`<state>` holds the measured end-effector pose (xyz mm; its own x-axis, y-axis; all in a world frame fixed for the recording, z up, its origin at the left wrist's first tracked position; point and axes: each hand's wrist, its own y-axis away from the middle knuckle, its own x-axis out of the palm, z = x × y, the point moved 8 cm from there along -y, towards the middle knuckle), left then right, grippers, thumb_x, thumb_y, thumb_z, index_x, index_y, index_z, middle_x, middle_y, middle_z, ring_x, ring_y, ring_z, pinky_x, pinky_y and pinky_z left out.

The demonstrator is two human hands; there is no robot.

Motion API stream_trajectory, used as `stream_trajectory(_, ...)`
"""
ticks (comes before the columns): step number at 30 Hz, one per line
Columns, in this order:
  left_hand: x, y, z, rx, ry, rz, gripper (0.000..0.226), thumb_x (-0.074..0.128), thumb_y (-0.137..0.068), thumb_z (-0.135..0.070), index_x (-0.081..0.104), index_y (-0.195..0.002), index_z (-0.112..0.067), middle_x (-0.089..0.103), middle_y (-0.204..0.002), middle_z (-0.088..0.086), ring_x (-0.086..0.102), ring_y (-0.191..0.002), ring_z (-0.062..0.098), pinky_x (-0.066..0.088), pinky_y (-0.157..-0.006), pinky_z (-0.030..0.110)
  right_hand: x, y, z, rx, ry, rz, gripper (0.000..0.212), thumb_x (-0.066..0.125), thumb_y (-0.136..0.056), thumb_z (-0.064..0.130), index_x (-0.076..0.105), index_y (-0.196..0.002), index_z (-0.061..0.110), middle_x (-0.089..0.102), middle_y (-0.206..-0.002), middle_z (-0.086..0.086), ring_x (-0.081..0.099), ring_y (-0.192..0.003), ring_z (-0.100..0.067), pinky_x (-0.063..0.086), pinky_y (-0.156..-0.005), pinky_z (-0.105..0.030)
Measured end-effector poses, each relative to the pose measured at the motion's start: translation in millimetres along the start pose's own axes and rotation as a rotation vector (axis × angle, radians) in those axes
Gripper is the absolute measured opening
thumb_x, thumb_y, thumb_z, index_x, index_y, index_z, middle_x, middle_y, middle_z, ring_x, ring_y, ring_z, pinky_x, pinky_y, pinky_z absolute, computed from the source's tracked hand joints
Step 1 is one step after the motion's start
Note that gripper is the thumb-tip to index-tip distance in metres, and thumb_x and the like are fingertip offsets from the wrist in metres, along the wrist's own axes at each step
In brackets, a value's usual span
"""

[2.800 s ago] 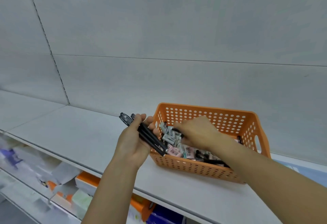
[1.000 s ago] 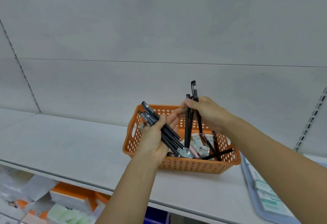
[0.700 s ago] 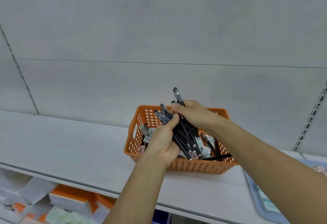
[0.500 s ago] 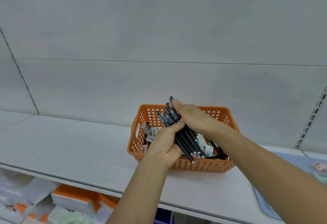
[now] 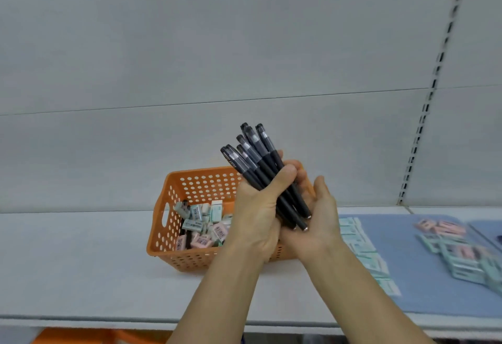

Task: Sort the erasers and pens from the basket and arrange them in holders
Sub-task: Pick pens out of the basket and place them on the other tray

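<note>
Left hand (image 5: 255, 224) was clenched around a bundle of black capped plastic pens (image 5: 260, 170), caps pointing up and away, tilted left. Right hand (image 5: 317, 221) was cupped, fingers relaxed, under the pens' lower tips, supporting them. Both hands were above the right half of the orange perforated plastic basket (image 5: 173, 224) on the white shelf (image 5: 68, 262). Small pink, green and white boxed erasers (image 5: 203, 224) lay inside the basket. More erasers were on the blue mat (image 5: 407, 275) to the right.
</note>
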<state>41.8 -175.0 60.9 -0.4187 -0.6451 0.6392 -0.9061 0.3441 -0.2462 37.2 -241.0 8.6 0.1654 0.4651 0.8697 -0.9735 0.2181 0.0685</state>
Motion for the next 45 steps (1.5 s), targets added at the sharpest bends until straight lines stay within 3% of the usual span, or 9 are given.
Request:
stream_trajectory(4,37,6,34,-0.062,-0.022,0.016,0.022,0.072,-0.074,-0.009,0.065,-0.094,-0.009,0.065,-0.073,0.005,0.064,-0.063,0.014,0.057,-0.064,0.028,-16,17,46,-0.031,0.096,0.055,0.066,0.032,-0.099,0.054,0.080,-0.084,0.011,0.074,-0.102,-0.014,0.072,-0.094,-0.027,0.052,-0.079,-0.039)
stream_trajectory(8,76,8,73,-0.064,-0.093,0.036,0.016,0.064,-0.086,-0.007,0.074,-0.078,-0.017,0.073,-0.094,0.008,0.071,-0.087,0.018,0.058,-0.077,0.033,-48,49,138,-0.342,0.634,0.008,0.034,0.048,-0.099,0.033,0.067,-0.114,0.009,0.071,-0.113,-0.008,0.065,-0.108,-0.019,0.054,-0.086,-0.034)
stream_trajectory(12,118,14,133,-0.159,-0.044,-0.026,0.013,0.064,-0.090,-0.009,0.074,-0.099,-0.009,0.075,-0.090,0.002,0.073,-0.085,0.018,0.059,-0.065,0.034,-69,85,194,-0.320,1.196,0.124,0.047,0.065,-0.081,0.011,0.054,-0.125,0.024,0.065,-0.115,0.005,0.061,-0.103,0.001,0.054,-0.075,-0.018)
stream_trajectory(15,154,29,192,-0.319,-0.020,-0.038,0.010,0.064,-0.086,-0.017,0.069,-0.094,-0.014,0.072,-0.079,0.003,0.072,-0.075,0.016,0.057,-0.059,0.028,-96,106,221,-0.232,1.567,0.139,0.053,0.064,-0.079,0.021,0.038,-0.125,0.028,0.058,-0.098,0.009,0.058,-0.071,0.007,0.045,-0.052,-0.011)
stream_trajectory(19,208,55,260,-0.559,0.023,0.075,0.032,0.062,-0.085,-0.020,0.065,-0.114,-0.006,0.069,-0.109,0.014,0.068,-0.104,0.024,0.055,-0.085,0.038,-142,131,277,-0.249,1.724,-0.005,0.043,0.060,-0.084,0.030,0.036,-0.119,0.026,0.061,-0.097,0.004,0.063,-0.084,-0.010,0.057,-0.067,-0.030)
stream_trajectory(25,277,81,331,-0.719,-0.012,0.233,0.050,0.066,-0.079,-0.025,0.060,-0.125,-0.008,0.069,-0.118,0.012,0.069,-0.103,0.022,0.059,-0.072,0.041,-204,156,345,-0.426,1.918,-0.332,0.027,0.051,-0.089,0.023,0.044,-0.115,0.017,0.062,-0.105,-0.003,0.061,-0.095,-0.024,0.052,-0.078,-0.041)
stream_trajectory(28,287,86,358,-0.674,-0.313,0.378,0.058,0.069,-0.078,-0.040,0.052,-0.132,-0.023,0.063,-0.130,0.001,0.064,-0.113,0.015,0.054,-0.088,0.043,-250,154,378,-0.294,1.863,-0.445,0.018,0.049,-0.093,0.028,0.049,-0.105,0.015,0.061,-0.095,-0.001,0.062,-0.084,-0.021,0.055,-0.071,-0.043)
stream_trajectory(34,255,62,383,-0.069,-1.609,0.643,0.061,0.040,-0.098,-0.054,0.022,-0.152,-0.033,0.017,-0.161,-0.008,0.012,-0.148,0.013,0.011,-0.122,0.038,-321,142,423,-0.055,2.095,-0.789,0.037,0.053,-0.096,0.028,0.042,-0.122,0.005,0.063,-0.105,-0.008,0.064,-0.094,-0.028,0.043,-0.063,-0.032)
stream_trajectory(45,240,62,398,-0.083,-1.763,0.725,0.064,0.040,-0.096,-0.057,0.022,-0.153,-0.033,0.007,-0.162,-0.011,0.005,-0.149,0.012,0.008,-0.120,0.034,-323,136,400,-0.142,2.504,-0.879,0.055,0.031,-0.099,0.056,0.041,-0.131,0.012,0.044,-0.133,-0.008,0.041,-0.122,-0.025,0.041,-0.089,-0.036)
